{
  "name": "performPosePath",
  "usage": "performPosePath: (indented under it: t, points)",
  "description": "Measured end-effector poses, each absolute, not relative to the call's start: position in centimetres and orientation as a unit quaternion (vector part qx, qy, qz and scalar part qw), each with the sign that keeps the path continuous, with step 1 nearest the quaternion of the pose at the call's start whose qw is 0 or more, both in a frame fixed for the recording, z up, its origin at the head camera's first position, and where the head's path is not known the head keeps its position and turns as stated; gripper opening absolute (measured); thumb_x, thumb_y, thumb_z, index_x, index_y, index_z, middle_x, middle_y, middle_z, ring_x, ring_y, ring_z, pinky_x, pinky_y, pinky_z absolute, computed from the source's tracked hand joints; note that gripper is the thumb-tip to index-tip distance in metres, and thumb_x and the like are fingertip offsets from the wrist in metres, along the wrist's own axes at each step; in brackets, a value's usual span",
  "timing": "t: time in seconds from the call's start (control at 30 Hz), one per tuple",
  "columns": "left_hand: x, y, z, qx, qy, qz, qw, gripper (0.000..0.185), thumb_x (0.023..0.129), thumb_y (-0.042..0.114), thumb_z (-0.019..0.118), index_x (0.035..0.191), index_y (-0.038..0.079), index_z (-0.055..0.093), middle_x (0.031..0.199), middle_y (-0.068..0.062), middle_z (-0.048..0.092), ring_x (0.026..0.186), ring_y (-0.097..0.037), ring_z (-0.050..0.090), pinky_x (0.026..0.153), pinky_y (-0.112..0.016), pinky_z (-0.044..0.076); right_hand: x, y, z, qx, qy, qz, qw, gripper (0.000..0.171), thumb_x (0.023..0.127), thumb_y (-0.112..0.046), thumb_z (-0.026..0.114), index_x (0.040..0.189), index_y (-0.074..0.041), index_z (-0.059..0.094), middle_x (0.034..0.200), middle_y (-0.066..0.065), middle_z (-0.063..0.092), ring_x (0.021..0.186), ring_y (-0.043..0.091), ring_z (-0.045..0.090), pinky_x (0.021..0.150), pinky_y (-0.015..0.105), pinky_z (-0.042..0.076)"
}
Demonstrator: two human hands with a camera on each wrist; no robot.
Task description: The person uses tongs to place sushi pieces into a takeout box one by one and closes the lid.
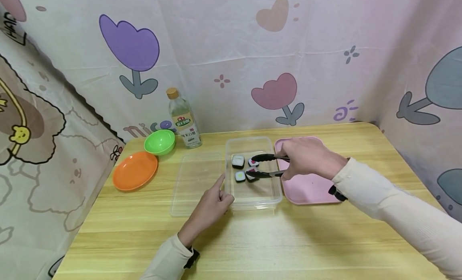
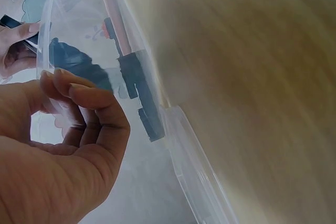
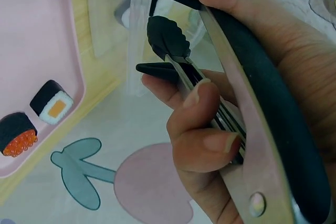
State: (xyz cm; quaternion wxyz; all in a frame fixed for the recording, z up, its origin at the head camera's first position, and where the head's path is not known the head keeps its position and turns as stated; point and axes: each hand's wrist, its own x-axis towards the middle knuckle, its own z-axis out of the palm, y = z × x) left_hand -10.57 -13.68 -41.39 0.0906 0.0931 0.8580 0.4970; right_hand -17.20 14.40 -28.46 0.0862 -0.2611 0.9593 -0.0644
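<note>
- Flower-printed cloth walls in a pale wooden surface (image 1: pixel 325 248) in the head view; a clear plastic box (image 1: pixel 252 199) sits at its middle, with its flat lid (image 1: pixel 193 183) lying just at 9 o'clock of it.
- Inside the box lie small sushi pieces (image 1: pixel 238 161); the right hand (image 1: pixel 306 157), coming from 3 o'clock, grips black tongs (image 1: pixel 265 165) whose tips are on a piece in the box.
- A pink tray (image 1: pixel 306 189) lies touching the box at 3 o'clock; an orange plate (image 1: pixel 134 170), a green bowl (image 1: pixel 160 141) and a vinegar bottle (image 1: pixel 183 119) stand toward 10 o'clock.
- The left hand (image 1: pixel 211 205) rests at the box's 8 o'clock corner, forefinger straight against the wall, other fingers loosely curled.
- Left wrist view: the fingers (image 2: pixel 79 93) touch the box's clear wall; dark shapes show blurred through it.
- Right wrist view: fingers (image 3: pixel 205 129) curl round the tongs' handles; two sushi pieces lie on the pink tray at 9 o'clock.
</note>
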Motion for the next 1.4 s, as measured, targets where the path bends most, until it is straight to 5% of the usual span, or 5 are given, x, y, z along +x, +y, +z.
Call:
performPosePath:
  t: [0.17, 0.4, 0.63, 0.83, 1.4]
  points:
    - [-10.6, -13.7, -41.4, 0.090, 0.857, 0.499, 0.093, 0.079, 0.091, 0.010, 0.053, 0.161, 0.002, 0.018, 0.056, 0.007, 0.042, 0.049, -0.006, 0.031, 0.050, -0.023, 0.030, -17.1, 15.7, -27.9, -0.236, 0.962, -0.105, 0.087, 0.054, 0.065, -0.034, 0.090, 0.113, -0.011, 0.080, 0.097, 0.001, 0.073, 0.072, 0.017, 0.055, 0.061, 0.038, 0.048]
    - [-10.6, -13.8, -41.4, 0.085, 0.856, 0.501, 0.096, 0.078, 0.091, 0.010, 0.053, 0.161, 0.003, 0.019, 0.056, 0.006, 0.043, 0.048, -0.006, 0.032, 0.049, -0.024, 0.030, -17.2, 18.0, -27.4, -0.190, 0.966, -0.155, 0.079, 0.069, 0.066, -0.040, 0.090, 0.125, -0.010, 0.074, 0.065, -0.003, 0.046, 0.055, 0.012, 0.035, 0.050, 0.031, 0.031]
    - [-10.5, -13.8, -41.4, 0.086, 0.854, 0.505, 0.097, 0.078, 0.091, 0.009, 0.054, 0.161, 0.003, 0.019, 0.057, 0.005, 0.044, 0.047, -0.006, 0.032, 0.049, -0.024, 0.030, -17.3, 20.7, -27.5, -0.153, 0.967, -0.190, 0.080, 0.076, 0.067, -0.044, 0.089, 0.132, -0.009, 0.069, 0.068, -0.002, 0.054, 0.059, 0.015, 0.044, 0.052, 0.031, 0.034]
    - [-10.4, -13.7, -41.4, 0.083, 0.853, 0.506, 0.098, 0.079, 0.091, 0.009, 0.054, 0.161, 0.005, 0.019, 0.058, 0.005, 0.046, 0.048, -0.006, 0.034, 0.049, -0.024, 0.031, -17.2, 23.2, -28.6, -0.126, 0.969, -0.203, 0.067, 0.085, 0.068, -0.049, 0.089, 0.135, -0.004, 0.065, 0.059, -0.006, 0.025, 0.052, 0.011, 0.024, 0.048, 0.029, 0.023]
    - [-10.4, -13.6, -41.3, 0.083, 0.854, 0.505, 0.099, 0.079, 0.091, 0.010, 0.055, 0.162, 0.005, 0.019, 0.059, 0.004, 0.046, 0.048, -0.007, 0.035, 0.048, -0.025, 0.030, -17.7, 28.4, -32.8, -0.072, 0.975, -0.204, 0.042, 0.092, 0.067, -0.057, 0.088, 0.134, 0.002, 0.062, 0.069, 0.000, 0.051, 0.074, 0.024, 0.045, 0.061, 0.036, 0.031]
